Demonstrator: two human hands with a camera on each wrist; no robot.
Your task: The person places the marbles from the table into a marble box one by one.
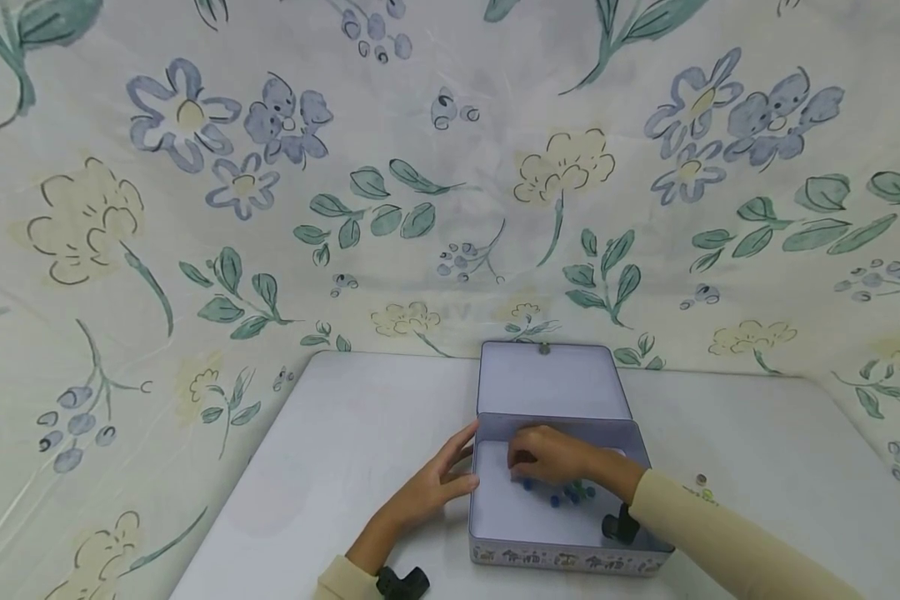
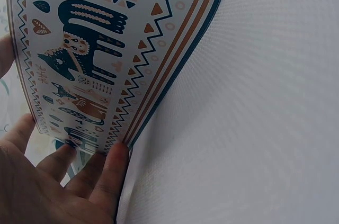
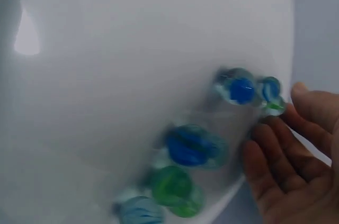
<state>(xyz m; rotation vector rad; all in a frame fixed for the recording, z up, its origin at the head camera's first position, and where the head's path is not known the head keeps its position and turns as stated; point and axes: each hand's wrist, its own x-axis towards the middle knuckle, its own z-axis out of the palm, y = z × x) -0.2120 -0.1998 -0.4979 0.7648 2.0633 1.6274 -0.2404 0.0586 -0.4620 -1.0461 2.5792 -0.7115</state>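
A rectangular tin box (image 1: 566,558) stands on the table with its lid (image 1: 555,383) hinged back. My left hand (image 1: 427,487) touches the tin's left side with extended fingers; in the left wrist view its fingertips rest against the wall printed with animals (image 2: 79,49). Inside the tin, my right hand (image 1: 551,454) reaches down with bent fingers. Several glass marbles (image 1: 555,501), blue and green, lie on the tin's floor below it. In the right wrist view, a small blue marble (image 3: 271,89) and a clear-green marble (image 3: 274,107) sit right at the fingertips, outside the palm.
On the table to the right of the tin lie two small round things, one brownish (image 1: 701,479) and one yellow-green (image 1: 707,495), partly beside the right sleeve (image 1: 720,529). A flower-printed cloth (image 1: 450,167) hangs behind the white table (image 1: 330,433).
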